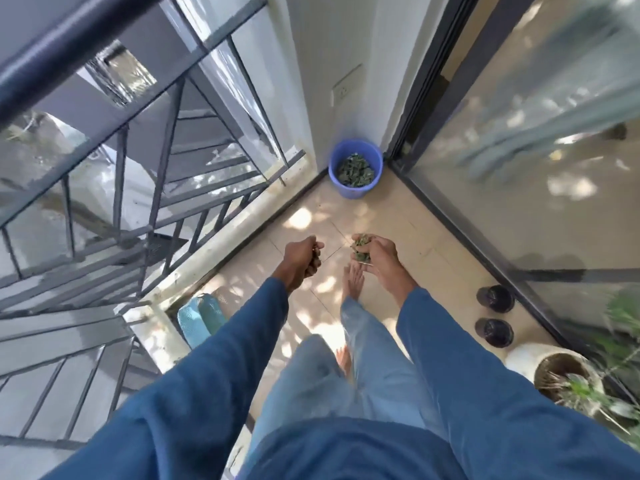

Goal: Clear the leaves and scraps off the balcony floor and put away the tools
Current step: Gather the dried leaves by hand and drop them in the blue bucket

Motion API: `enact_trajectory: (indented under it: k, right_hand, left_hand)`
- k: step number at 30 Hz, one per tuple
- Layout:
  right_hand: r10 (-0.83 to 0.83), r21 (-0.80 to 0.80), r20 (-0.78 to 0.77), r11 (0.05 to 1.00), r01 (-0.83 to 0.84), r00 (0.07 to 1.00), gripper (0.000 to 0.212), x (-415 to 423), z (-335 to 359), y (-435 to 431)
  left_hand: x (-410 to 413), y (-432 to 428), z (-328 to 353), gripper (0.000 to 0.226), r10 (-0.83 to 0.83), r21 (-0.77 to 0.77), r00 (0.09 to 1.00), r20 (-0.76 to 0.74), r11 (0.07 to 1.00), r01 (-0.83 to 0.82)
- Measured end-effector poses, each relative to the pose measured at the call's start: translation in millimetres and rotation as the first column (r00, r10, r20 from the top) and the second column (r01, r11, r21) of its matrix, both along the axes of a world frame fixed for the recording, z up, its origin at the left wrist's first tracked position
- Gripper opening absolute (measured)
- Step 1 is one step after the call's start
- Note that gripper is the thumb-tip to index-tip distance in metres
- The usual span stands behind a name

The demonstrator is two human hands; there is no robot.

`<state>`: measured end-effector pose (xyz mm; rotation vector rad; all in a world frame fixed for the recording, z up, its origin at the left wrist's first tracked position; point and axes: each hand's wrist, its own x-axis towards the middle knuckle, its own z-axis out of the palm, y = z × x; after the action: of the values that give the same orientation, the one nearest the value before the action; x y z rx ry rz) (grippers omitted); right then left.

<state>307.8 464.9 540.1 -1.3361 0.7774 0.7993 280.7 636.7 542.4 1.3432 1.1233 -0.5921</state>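
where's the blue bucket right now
In the head view, the blue bucket stands in the far corner, against the white wall, between the railing at left and the sliding glass door at right.

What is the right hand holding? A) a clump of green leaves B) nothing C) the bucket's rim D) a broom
A: the right hand grips a clump of green leaves, while the blue bucket stands apart in the far corner.
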Motion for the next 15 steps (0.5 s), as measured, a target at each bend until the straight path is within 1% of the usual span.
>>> enact_trajectory:
  k: [2, 7, 10, 13, 15]
  right_hand:
    - [-0.031, -0.004, -0.008, 1.0, 0.031, 0.999, 0.03, 33.3, -20.8, 3.5]
    - [-0.155, 0.056, 0.013, 0.987, 0.154, 0.988, 0.024, 117.2, -94.8, 7.3]
    - [-0.256, 0.06, 0.02, 0.965, 0.254, 0.967, 0.021, 160.3, -150.4, 14.5]
    - [-0.266, 0.046, 0.061, 0.963, 0.264, 0.962, 0.025, 197.6, -209.4, 20.3]
    - [-0.246, 0.024, 0.093, 0.969, 0.244, 0.965, 0.03, 220.6, -250.9, 22.2]
  left_hand:
    - [34.6, 0.9, -22.7, 0.029, -0.009, -0.005, 1.0, -0.011, 1.0, 0.009]
    - [127.9, -1.0, -94.0, 0.034, -0.006, -0.033, 1.0, 0.011, 0.999, 0.006]
    - [180.2, -7.0, -142.7, 0.036, -0.079, -0.043, 0.996, 0.041, 0.996, 0.081]
    - [228.7, -12.8, -199.5, 0.033, -0.148, -0.042, 0.986, 0.081, 0.988, 0.152]
    - [258.9, -14.9, -241.8, 0.034, -0.204, 0.02, 0.975, 0.087, 0.979, 0.203]
